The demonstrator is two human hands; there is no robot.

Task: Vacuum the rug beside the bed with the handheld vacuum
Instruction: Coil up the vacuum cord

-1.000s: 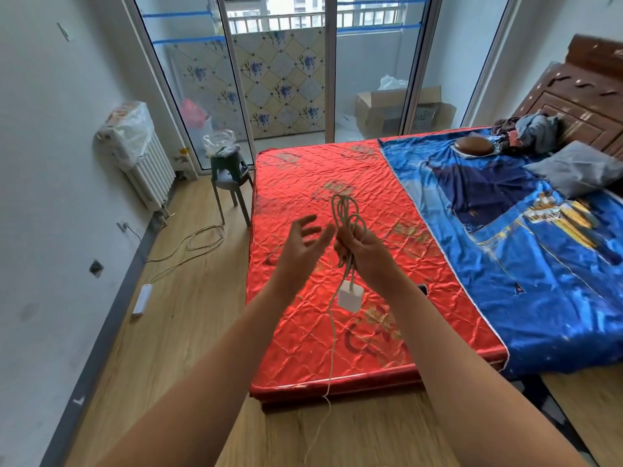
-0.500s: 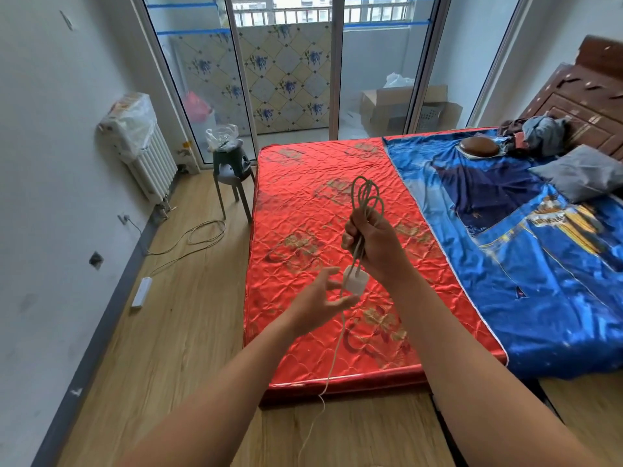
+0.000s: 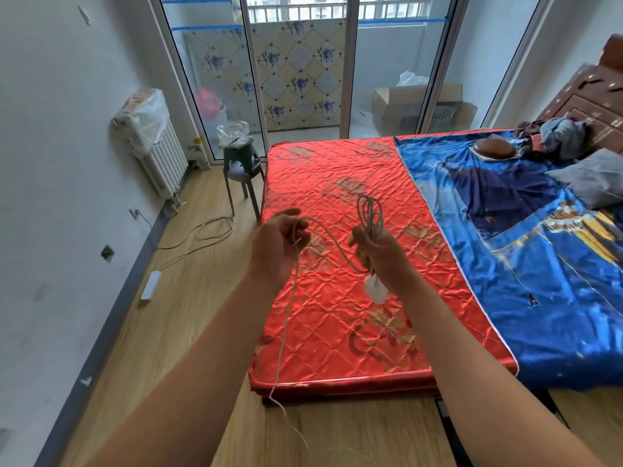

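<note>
The handheld vacuum is not in view, and neither is the rug it should clean; only bare wooden floor (image 3: 188, 315) shows beside the bed, so the task itself seems not yet begun. What the person handles instead is a thin pale-grey cord (image 3: 369, 214) with a small white square adapter (image 3: 375, 289) at its end, possibly the charger of the vacuum, though I cannot confirm this. The right hand (image 3: 381, 254) has its fingers curled tightly round a bundle of loops, which stand up above the fist while the adapter hangs just below it; held so, the finished loops cannot fall open. The left hand (image 3: 276, 244) has its fingers curled more loosely round the single free strand, probably to guide it into the next loop, and from there the cord drops down to the floor. Both hands are held apart above the red quilted satin mattress (image 3: 337, 332), which lies beside a blue printed bed cover (image 3: 539, 281). Further left, near the wall, a white power strip (image 3: 150, 285) and another loose cable (image 3: 209, 230) lie on the floor.
</note>
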